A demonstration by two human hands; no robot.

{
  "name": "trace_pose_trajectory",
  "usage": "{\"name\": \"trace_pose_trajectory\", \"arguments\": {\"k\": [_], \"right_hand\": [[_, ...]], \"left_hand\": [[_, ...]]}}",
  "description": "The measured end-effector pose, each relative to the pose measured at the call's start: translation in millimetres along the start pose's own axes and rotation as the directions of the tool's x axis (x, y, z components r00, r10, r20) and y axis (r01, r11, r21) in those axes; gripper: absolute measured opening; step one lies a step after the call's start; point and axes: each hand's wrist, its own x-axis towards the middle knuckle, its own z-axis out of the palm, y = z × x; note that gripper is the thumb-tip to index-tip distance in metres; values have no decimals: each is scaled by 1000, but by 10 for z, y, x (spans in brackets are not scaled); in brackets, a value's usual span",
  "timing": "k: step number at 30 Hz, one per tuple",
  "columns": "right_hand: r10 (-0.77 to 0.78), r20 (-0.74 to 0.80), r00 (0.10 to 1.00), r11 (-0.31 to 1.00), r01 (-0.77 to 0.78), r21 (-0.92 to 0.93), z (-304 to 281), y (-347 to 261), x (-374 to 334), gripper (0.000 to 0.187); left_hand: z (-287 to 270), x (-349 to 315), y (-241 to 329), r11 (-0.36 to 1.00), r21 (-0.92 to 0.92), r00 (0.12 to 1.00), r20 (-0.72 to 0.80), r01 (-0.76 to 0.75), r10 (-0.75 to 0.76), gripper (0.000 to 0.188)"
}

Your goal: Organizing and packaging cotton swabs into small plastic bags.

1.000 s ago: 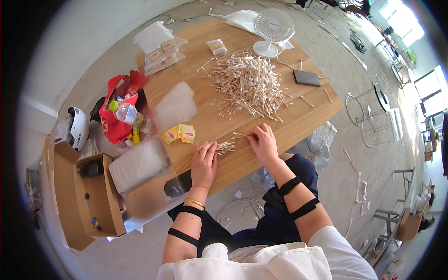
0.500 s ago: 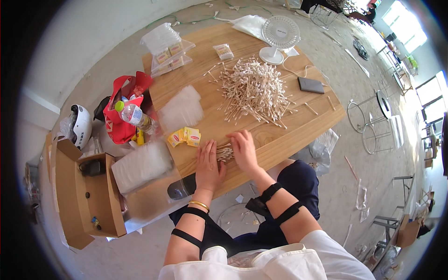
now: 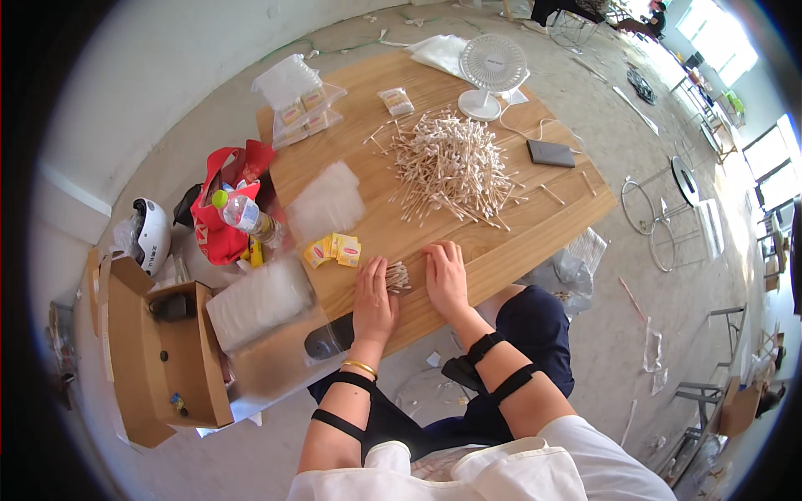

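We have small swab bunch (image 3: pixel 398 276) gathered against left hand (image 3: pixel 373 288), fingers together, grip we can't tell; right hand (image 3: pixel 445 280) loosely spread beside. Large swab heap (image 3: pixel 455 163) beyond, ungathered.

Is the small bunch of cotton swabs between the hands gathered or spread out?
Gathered: the small bunch lies compactly beside the left hand, apart from the big pile.

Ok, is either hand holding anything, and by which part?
The left hand covers the left end of the small swab bundle; whether it grips there can't be told. The right hand shows nothing held.
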Motion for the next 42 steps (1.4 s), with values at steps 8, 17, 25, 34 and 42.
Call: {"name": "trace_pose_trajectory", "arguments": {"k": [8,17,25,34,42], "right_hand": [[-40,9,999,998,40,-52,8,42,2,12],[-28,15,999,998,29,-60,-6,40,-8,13],[-25,11,1000,998,25,-50,-19,55,2,12],[-34,11,999,998,35,-59,1,44,-5,12],[21,21,1000,996,-23,88,-15,42,-14,13]], "left_hand": [[66,-244,244,928,372,984,168,-9,-57,86],[22,-46,276,917,399,989,142,-15,-45,93],[-22,-422,391,929,365,960,278,-64,-42,92],[70,-178,298,916,401,976,199,4,-91,92],[21,-398,377,945,327,977,203,-9,-61,89]]}}
